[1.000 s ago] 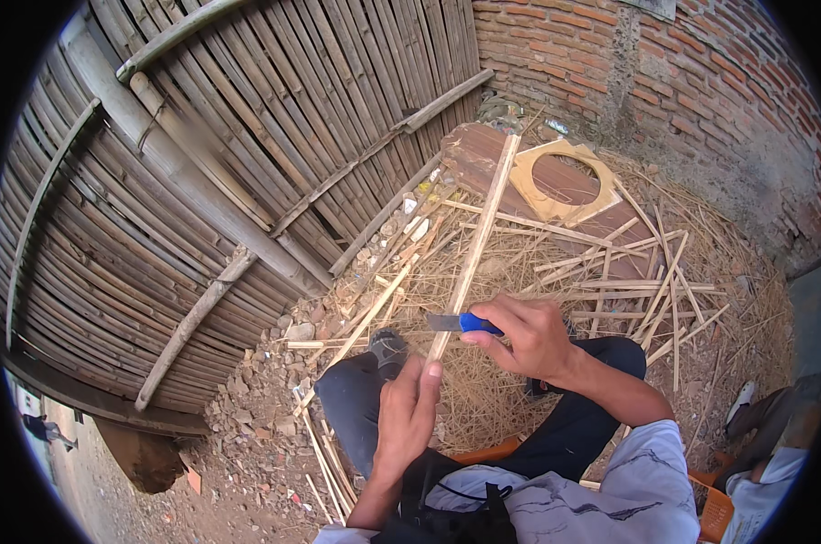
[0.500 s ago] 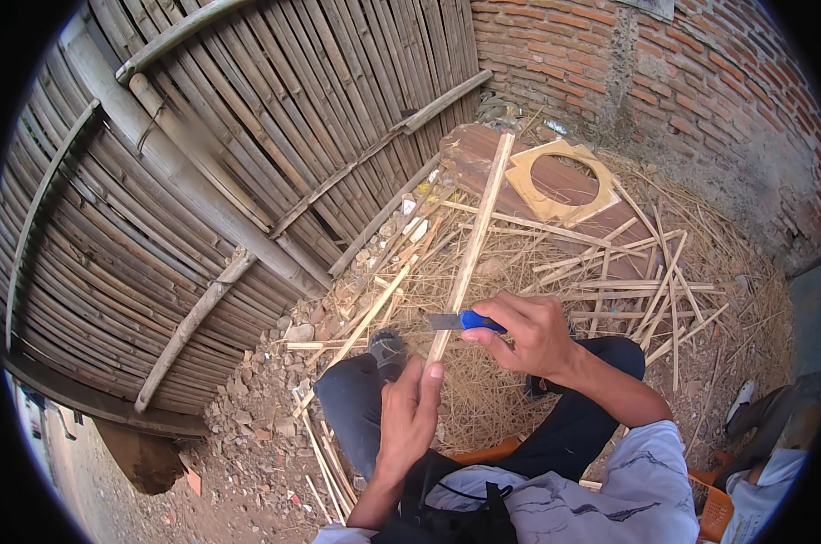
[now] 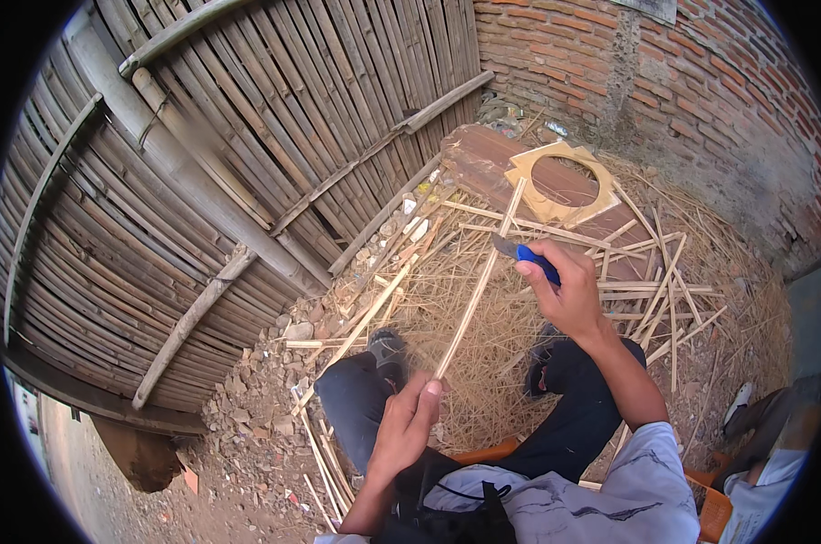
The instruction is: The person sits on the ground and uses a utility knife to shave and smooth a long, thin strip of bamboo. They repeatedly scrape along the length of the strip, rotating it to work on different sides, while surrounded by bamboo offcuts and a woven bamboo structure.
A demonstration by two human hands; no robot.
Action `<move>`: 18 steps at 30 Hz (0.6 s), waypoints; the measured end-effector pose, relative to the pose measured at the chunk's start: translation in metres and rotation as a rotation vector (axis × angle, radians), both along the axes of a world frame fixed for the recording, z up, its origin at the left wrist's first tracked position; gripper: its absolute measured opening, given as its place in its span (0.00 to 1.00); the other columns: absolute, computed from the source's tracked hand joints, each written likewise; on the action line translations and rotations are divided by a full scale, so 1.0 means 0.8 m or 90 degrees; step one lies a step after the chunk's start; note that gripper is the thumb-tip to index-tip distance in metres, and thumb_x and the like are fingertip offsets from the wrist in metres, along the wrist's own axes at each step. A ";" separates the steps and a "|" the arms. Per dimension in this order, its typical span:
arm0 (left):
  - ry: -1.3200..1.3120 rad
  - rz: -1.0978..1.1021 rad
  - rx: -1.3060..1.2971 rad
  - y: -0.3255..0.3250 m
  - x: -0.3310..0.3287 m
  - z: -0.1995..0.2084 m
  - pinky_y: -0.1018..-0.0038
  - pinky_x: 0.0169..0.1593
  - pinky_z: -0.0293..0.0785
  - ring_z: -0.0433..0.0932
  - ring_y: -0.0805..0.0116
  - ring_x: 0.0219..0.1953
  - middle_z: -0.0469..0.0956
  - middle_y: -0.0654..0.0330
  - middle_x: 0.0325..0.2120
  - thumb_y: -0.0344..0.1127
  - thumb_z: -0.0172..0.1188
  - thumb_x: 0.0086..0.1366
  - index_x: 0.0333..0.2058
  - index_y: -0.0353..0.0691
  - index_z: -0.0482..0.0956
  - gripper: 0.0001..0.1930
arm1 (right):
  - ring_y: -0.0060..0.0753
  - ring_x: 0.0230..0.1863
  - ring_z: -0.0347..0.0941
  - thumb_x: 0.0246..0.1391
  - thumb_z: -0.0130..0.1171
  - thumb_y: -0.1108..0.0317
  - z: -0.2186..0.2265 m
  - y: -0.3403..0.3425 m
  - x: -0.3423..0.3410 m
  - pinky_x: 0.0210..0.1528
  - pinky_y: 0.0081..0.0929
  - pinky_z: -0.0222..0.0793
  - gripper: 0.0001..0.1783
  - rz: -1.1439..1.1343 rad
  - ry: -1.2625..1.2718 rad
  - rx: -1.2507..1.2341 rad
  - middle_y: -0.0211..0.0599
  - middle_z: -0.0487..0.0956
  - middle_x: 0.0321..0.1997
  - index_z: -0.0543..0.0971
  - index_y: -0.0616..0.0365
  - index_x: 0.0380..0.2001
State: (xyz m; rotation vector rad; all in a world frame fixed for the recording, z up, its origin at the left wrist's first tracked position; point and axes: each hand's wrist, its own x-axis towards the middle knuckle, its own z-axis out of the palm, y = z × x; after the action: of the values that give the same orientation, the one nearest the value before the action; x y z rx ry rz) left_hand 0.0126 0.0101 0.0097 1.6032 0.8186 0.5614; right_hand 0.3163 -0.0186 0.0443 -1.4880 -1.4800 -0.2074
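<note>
My left hand is closed around the near end of a long, thin, pale strip of wood or bamboo, which slants up and away to the right. In my right hand is a knife with a blue handle. Its short grey blade lies against the strip close to the far end. Both hands are held above the straw between my bent knees.
Several cut strips lie crossed on the straw at the right. A tan panel with a round hole rests on a brown board. A bamboo fence stands left, a brick wall behind. Another person's leg shows at right.
My right hand has moved the knife up and away along the strip, farther from my left hand. The strip's far end has dropped lower, and my left hand has shifted slightly down.
</note>
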 end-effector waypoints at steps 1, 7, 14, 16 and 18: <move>0.002 0.001 -0.010 0.003 -0.001 0.001 0.76 0.28 0.57 0.59 0.82 0.23 0.64 0.71 0.19 0.42 0.50 0.86 0.39 0.38 0.75 0.15 | 0.38 0.26 0.83 0.68 0.70 0.57 0.000 -0.004 -0.009 0.29 0.32 0.76 0.17 0.015 0.015 -0.050 0.42 0.87 0.34 0.84 0.63 0.44; -0.004 0.044 0.050 0.007 0.007 -0.006 0.71 0.30 0.67 0.69 0.78 0.25 0.72 0.65 0.20 0.44 0.54 0.83 0.43 0.35 0.80 0.17 | 0.41 0.30 0.87 0.64 0.72 0.55 -0.019 -0.003 -0.049 0.29 0.33 0.80 0.18 0.114 -0.065 -0.035 0.40 0.88 0.36 0.85 0.60 0.43; -0.038 0.069 0.060 0.008 0.018 -0.003 0.73 0.29 0.67 0.68 0.79 0.24 0.72 0.67 0.20 0.44 0.55 0.83 0.42 0.35 0.81 0.17 | 0.40 0.27 0.85 0.62 0.73 0.55 -0.016 -0.009 -0.069 0.27 0.34 0.78 0.16 0.165 -0.102 -0.045 0.37 0.86 0.33 0.85 0.55 0.44; -0.051 0.061 0.025 0.010 0.019 -0.005 0.74 0.29 0.66 0.67 0.81 0.24 0.71 0.68 0.20 0.45 0.55 0.84 0.42 0.35 0.80 0.17 | 0.40 0.27 0.85 0.62 0.73 0.55 -0.015 -0.009 -0.069 0.26 0.34 0.78 0.16 0.163 -0.096 -0.047 0.36 0.86 0.33 0.85 0.55 0.44; -0.063 0.056 -0.001 0.010 0.020 -0.005 0.75 0.29 0.64 0.66 0.81 0.25 0.70 0.70 0.20 0.46 0.55 0.84 0.41 0.35 0.80 0.18 | 0.40 0.27 0.85 0.62 0.74 0.56 -0.010 -0.010 -0.068 0.26 0.34 0.78 0.15 0.151 -0.095 -0.060 0.36 0.86 0.33 0.86 0.55 0.43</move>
State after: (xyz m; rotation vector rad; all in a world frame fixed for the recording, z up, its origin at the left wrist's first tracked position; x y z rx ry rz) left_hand 0.0284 0.0184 0.0057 1.5317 0.8188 0.6977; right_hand 0.2619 -0.0268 0.0360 -1.3791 -1.7942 -0.1087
